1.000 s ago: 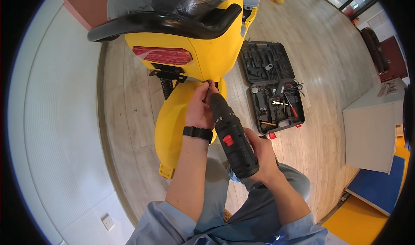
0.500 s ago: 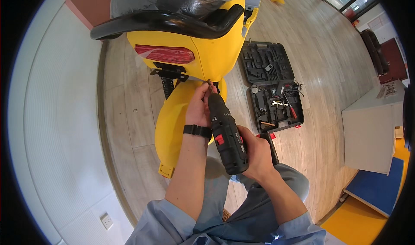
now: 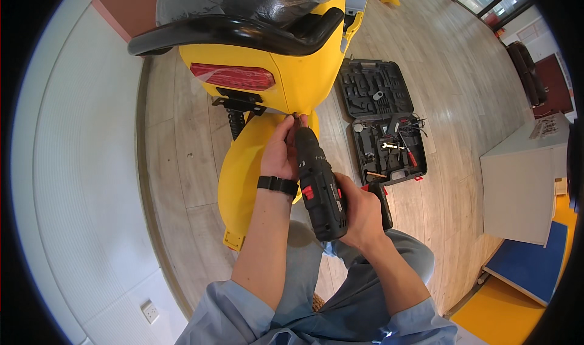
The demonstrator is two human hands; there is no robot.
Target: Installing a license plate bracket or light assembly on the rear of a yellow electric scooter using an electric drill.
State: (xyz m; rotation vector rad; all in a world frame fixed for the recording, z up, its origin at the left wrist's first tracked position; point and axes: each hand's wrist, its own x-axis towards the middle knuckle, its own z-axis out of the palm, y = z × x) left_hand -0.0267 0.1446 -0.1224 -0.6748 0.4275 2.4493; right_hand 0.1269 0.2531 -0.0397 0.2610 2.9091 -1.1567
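Observation:
My right hand (image 3: 363,216) is wrapped round the handle of a black cordless drill (image 3: 322,190) with red buttons. The drill points away from me, its tip at the lower edge of a yellow scooter's rear body (image 3: 304,83). Beside the chuck, my left hand (image 3: 281,153) is closed, its fingertips pinched at the drill's tip. Whatever small part sits between those fingers is too hidden to name. A yellow rear mudguard (image 3: 238,181) lies just left of and below my left hand. Above it are a red tail light (image 3: 232,76) and a black bracket (image 3: 238,101).
An open black tool case (image 3: 398,176) with loose hand tools lies on the wooden floor to the right. A black grab rail (image 3: 237,33) curves across the scooter's rear, below a plastic-wrapped seat (image 3: 243,1). A white wall (image 3: 79,162) runs along the left, and a pale cabinet (image 3: 523,187) stands at right.
The drill's back end has shifted slightly left and toward the scooter, with my right hand following a little. My left hand stays at the tip.

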